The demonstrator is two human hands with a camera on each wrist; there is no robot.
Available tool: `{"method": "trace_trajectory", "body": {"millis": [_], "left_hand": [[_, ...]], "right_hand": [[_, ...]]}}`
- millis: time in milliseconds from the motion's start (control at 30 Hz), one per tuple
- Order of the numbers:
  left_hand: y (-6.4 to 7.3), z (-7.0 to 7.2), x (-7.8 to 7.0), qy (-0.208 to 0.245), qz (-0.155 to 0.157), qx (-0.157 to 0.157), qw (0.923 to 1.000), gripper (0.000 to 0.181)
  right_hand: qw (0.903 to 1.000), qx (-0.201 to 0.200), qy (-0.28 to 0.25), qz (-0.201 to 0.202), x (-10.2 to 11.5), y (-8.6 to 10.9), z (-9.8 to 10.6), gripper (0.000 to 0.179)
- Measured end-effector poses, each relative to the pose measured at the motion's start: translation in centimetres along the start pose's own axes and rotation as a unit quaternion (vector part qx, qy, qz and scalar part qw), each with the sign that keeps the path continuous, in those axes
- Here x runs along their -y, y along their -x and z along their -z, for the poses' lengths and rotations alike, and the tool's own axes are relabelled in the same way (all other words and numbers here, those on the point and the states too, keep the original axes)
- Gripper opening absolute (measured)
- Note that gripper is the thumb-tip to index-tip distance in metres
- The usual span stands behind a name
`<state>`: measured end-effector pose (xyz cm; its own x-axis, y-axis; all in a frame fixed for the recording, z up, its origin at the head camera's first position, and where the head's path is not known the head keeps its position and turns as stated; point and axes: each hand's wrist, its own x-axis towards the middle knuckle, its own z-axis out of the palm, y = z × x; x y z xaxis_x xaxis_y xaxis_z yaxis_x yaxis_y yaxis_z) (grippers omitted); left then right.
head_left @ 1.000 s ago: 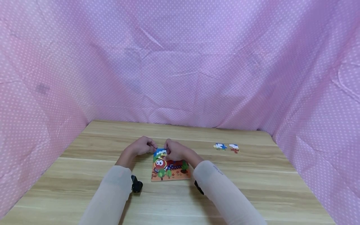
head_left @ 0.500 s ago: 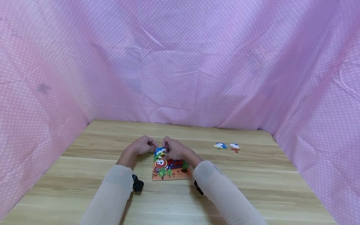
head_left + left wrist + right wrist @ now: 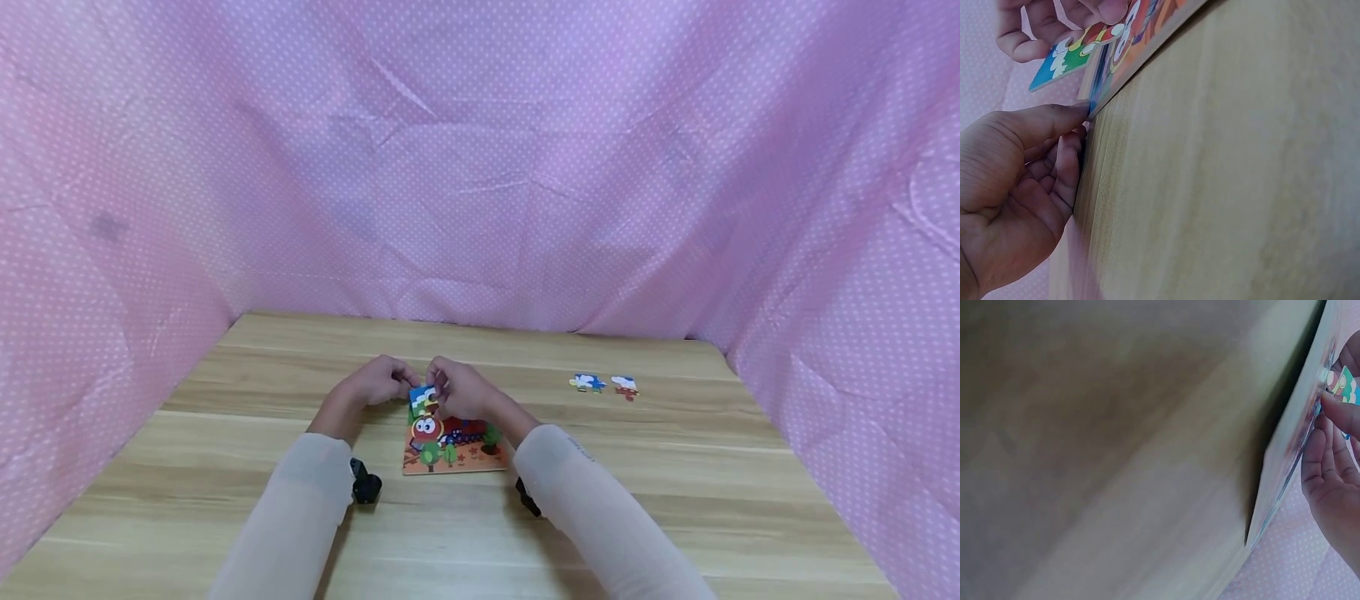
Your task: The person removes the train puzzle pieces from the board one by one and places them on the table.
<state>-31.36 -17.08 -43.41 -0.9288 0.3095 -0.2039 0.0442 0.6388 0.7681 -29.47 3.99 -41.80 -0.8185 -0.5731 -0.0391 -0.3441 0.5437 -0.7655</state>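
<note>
Puzzle piece [image 3: 422,402] held at the picture board [image 3: 468,457]

Leftmost, the left hand [image 3: 382,381] sets its thumb on the board's far left corner and seems to pinch the edge, though its fingertips are partly hidden. The board, on the worktop [image 3: 225,500], shows a red, big-eyed face, green trees and an orange ground. Above its far left part is the puzzle piece, tilted, with a blue edge, scalloped white band, green patch and some red and yellow. The right hand [image 3: 463,390] grasps it between thumb and fingers. Farther right, well apart, lie a blue-and-white loose piece [image 3: 587,382] and, just beside it, a white-and-reddish-brown one [image 3: 625,387].
</note>
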Motion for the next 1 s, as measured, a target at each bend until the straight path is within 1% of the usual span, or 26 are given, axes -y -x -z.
{"method": "trace_trajectory", "body": {"millis": [233, 300, 467, 600, 800, 1000], "left_hand": [[-0.2, 0.0, 0.2, 0.004, 0.005, 0.0, 1.0, 0.021], [-0.2, -0.1, 0.3, 0.001, 0.004, 0.001, 1.0, 0.02], [-0.3, -0.1, 0.4, -0.007, 0.006, -0.004, 0.9999, 0.015], [-0.2, -0.1, 0.3, -0.007, 0.005, -0.006, 0.9999, 0.011], [0.0, -0.1, 0.2, 0.01, 0.01, 0.0, 0.9999, 0.01], [0.2, 0.0, 0.0, 0.01, 0.013, -0.006, 0.9999, 0.01]], "right_hand": [[0.9985, -0.005, -0.054, 0.0, 0.0, 0.2, 0.1, 0.042], [0.9978, -0.005, -0.066, -0.006, 0.1, 0.2, 0.1, 0.041], [0.9977, -0.009, -0.066, -0.014, -0.1, 0.3, 0.8, 0.041], [0.9975, -0.015, -0.068, -0.013, -0.4, 0.5, 1.6, 0.042], [0.9962, -0.032, -0.078, -0.021, -0.7, 1.3, 3.3, 0.041], [0.9956, -0.051, -0.07, -0.036, -1.8, 2.0, 5.3, 0.039]]}}
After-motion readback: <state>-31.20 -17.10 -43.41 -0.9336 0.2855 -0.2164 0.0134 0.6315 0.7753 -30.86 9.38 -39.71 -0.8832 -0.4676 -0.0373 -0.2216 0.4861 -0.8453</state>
